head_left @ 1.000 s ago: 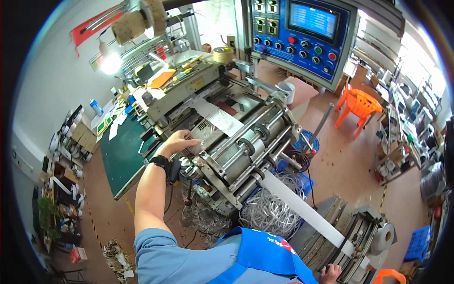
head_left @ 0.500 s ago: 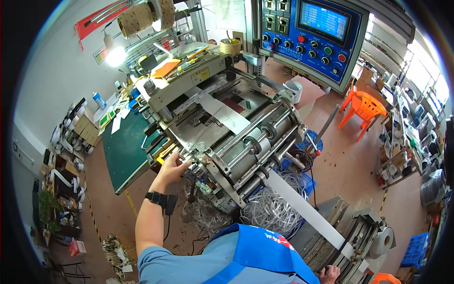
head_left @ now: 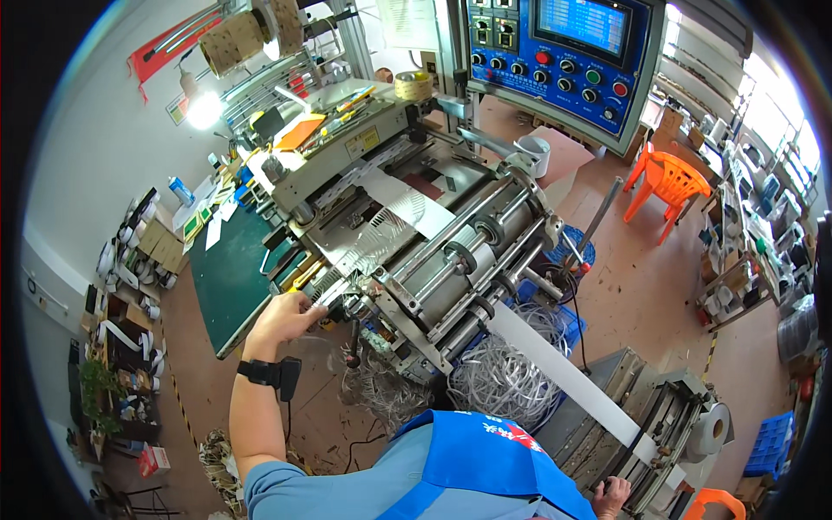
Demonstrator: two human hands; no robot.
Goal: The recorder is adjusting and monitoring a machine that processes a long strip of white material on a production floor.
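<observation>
My left hand (head_left: 282, 319) is closed in a pinch at the near left corner of the machine bed. Its fingers hold the end of a thin, see-through lattice strip (head_left: 381, 238). That strip stretches slantwise over the metal bed to the white label web (head_left: 414, 211), which runs under the rollers (head_left: 472, 260). Far to the lower right, my right hand (head_left: 613, 497) rests by the edge of the winding unit, fingers bent but apart, nothing seen in them. A long white paper band (head_left: 555, 368) runs from the rollers down to this unit and its paper roll (head_left: 709, 431).
A blue control panel (head_left: 555, 74) with a lit screen stands at the back. Tangled clear waste strips (head_left: 511, 368) heap below the rollers. A green table (head_left: 221, 282) is at the left, an orange chair (head_left: 667, 186) at the right. A metal lever (head_left: 602, 212) sticks up beside the machine.
My left hand has moved left and closed on the lattice strip, which now spreads longer across the bed. My right hand stays by the winding unit. The whole view has shifted slightly.
</observation>
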